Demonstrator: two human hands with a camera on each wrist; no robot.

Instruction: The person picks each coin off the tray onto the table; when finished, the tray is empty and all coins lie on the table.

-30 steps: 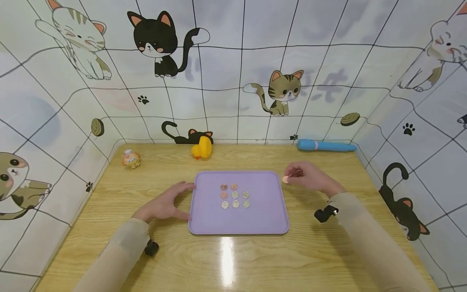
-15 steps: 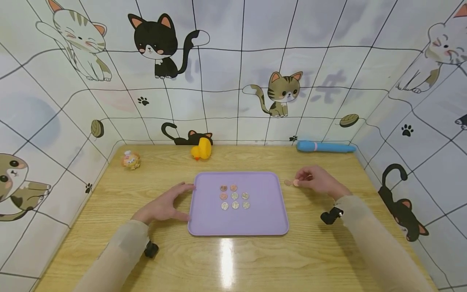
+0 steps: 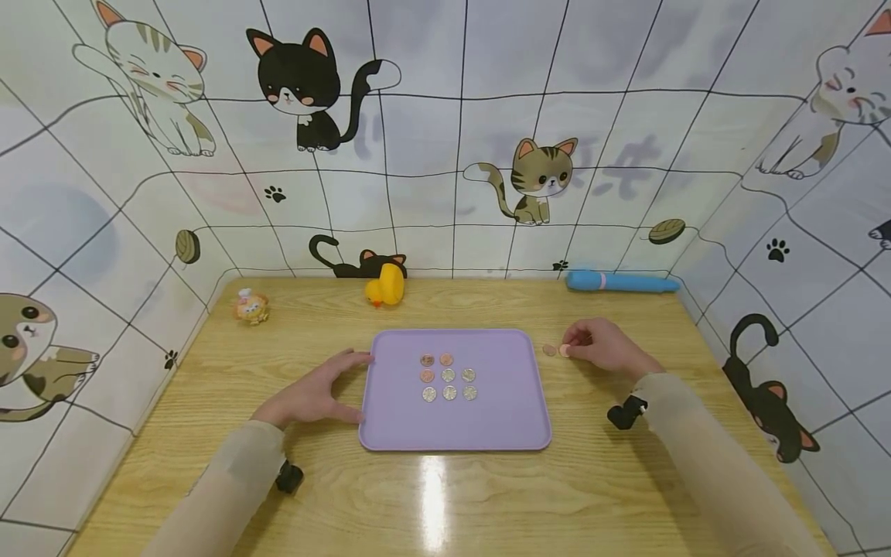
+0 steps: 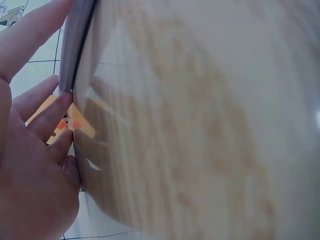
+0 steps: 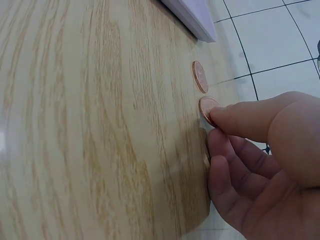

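Observation:
My right hand [image 3: 604,346] pinches a copper coin [image 5: 205,106] by its edge between thumb and fingers, close over the table to the right of the lilac tray [image 3: 501,422]. Beside it a second copper coin [image 5: 200,76] lies flat on the wood, between the held one and the tray. On the tray, three copper coins [image 3: 427,376] and several silver coins [image 3: 449,393] form a loose grid. My left hand [image 3: 309,393] is spread at the tray's left side, thumb and fingertips at the rim; its fingers [image 4: 50,115] are extended in the left wrist view.
Along the back of the wooden table [image 3: 445,495] stand a small figurine [image 3: 251,307], a yellow rubber duck [image 3: 386,286] and a long blue pen-shaped object [image 3: 622,281]. Walls with a cat-printed cover [image 3: 418,155] enclose the back and both sides.
My right hand has moved right from beside the tray's edge. One copper coin now lies there on the table, and the hand is at another one. The left hand stays put.

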